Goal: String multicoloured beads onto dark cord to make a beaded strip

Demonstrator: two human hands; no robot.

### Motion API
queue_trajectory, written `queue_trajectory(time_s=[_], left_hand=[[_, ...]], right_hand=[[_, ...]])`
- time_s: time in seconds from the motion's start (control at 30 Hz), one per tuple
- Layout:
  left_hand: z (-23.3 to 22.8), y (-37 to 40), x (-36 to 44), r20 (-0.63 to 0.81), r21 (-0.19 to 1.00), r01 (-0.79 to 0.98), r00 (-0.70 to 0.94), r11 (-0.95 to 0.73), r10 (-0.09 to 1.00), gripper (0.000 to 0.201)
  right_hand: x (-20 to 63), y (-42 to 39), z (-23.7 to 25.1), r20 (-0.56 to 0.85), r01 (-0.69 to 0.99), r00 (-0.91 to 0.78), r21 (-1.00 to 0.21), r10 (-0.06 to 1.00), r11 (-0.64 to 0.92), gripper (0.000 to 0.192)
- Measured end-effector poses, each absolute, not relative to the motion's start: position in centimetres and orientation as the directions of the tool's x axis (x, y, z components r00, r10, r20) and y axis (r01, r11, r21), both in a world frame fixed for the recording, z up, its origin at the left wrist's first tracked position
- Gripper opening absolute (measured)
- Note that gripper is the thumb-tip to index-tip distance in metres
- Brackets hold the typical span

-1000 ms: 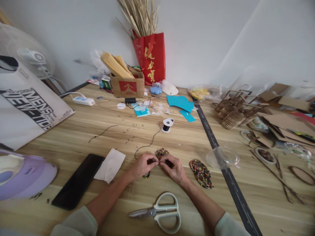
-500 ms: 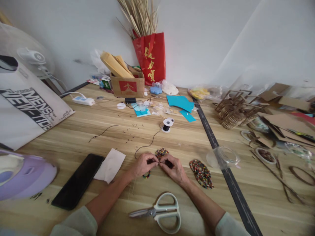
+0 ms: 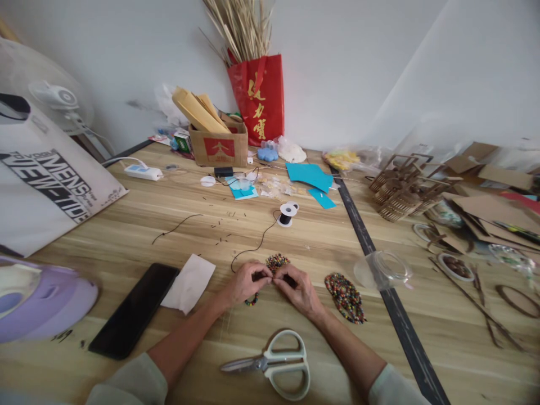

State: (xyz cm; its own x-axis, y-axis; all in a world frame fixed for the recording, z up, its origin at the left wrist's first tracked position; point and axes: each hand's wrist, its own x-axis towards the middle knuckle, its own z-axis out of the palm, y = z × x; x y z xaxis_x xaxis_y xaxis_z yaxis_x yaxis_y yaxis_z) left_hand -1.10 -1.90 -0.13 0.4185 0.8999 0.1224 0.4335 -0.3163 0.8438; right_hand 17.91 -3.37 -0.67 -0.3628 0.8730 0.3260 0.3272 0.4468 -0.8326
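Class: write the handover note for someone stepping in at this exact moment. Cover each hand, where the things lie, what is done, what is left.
Left hand and right hand: fingertips pinched together on a beaded piece and its black thread.
Thread runs to the spool further back.
Done: one finished beaded oval lies right of the hands.
Left: the piece in hand looks unfinished.
Scissors lie untouched nearest you; phone and paper to the left.

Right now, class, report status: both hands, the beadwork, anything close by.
Left hand and right hand pinching the beaded piece. Black thread runs to spool. Scissors near wrists, bead oval right.
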Motion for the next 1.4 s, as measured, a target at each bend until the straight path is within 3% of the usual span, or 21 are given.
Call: queue_trajectory(time_s=[0.33, 0.53, 0.7, 0.87, 0.97, 1.07, 1.2, 1.4], left_hand=[[0.19, -2.24, -0.95, 0.059, 0.948, 0.257, 0.443, -0.190, 0.895, 0.033], [-0.11, -2.19, -0.78, 0.011, 0.979, 0.176, 0.461, -0.104, 0.887, 0.017], [-0.14, -2.18, -0.79, 0.095, 0.916, 0.316, 0.427, -0.247, 0.899, 0.008], [-0.38, -2.23, -0.93, 0.288, 0.786, 0.385, 0.465, -0.484, 0.837, 0.017], [-0.33, -2.21, -1.03, 0.335, 0.774, 0.370, 0.450, -0.514, 0.828, 0.025], [0.03, -2.25, -1.02, 0.262, 0.839, 0.348, 0.418, -0.419, 0.870, 0.028], [0.19, -2.34, -0.79, 0.130, 0.900, 0.328, 0.424, -0.286, 0.896, 0.016], [-0.51, -2.23, -0.55, 0.126, 0.900, 0.339, 0.401, -0.275, 0.907, 0.005]], right_hand=[[17.81, -3.43, -0.42, 0.453, 0.305, -0.397, -0.755, 0.798, 0.580, 0.019], [17.91, -3.34, -0.76, 0.450, 0.294, -0.412, -0.757, 0.792, 0.583, 0.018], [17.80, -3.33, -0.66, 0.465, 0.273, -0.416, -0.756, 0.782, 0.595, 0.019], [17.86, -3.25, -0.73, 0.472, 0.275, -0.409, -0.752, 0.781, 0.599, 0.017], [17.94, -3.18, -0.82, 0.477, 0.280, -0.416, -0.743, 0.774, 0.608, 0.016], [17.98, -3.19, -0.84, 0.483, 0.282, -0.425, -0.733, 0.765, 0.619, 0.015], [17.94, -3.30, -0.82, 0.481, 0.278, -0.426, -0.736, 0.766, 0.617, 0.014], [17.86, -3.32, -0.98, 0.485, 0.286, -0.422, -0.731, 0.766, 0.620, 0.014]])
